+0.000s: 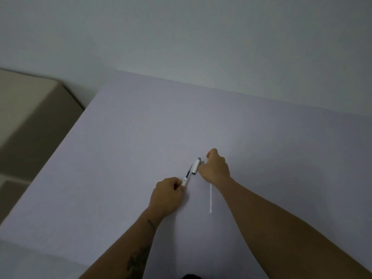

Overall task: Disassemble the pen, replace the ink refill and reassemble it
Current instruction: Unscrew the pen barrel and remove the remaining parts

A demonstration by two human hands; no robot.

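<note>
My left hand (168,193) is closed around the white front part of the pen (184,181), from which a dark ink refill (188,172) sticks out up and to the right. The white rear barrel with a grey end (196,165) lies on the table just beyond it. My right hand (216,167) rests next to that barrel, fingers curled at a small dark piece (202,162) that looks like a spring; whether it grips it I cannot tell. A thin white refill tube (210,198) lies on the table, partly under my right wrist.
The work goes on over a pale lilac table (141,137) that meets a white wall (201,37) at the back. The table's left edge runs diagonally, with a beige floor or furniture (30,117) beyond it.
</note>
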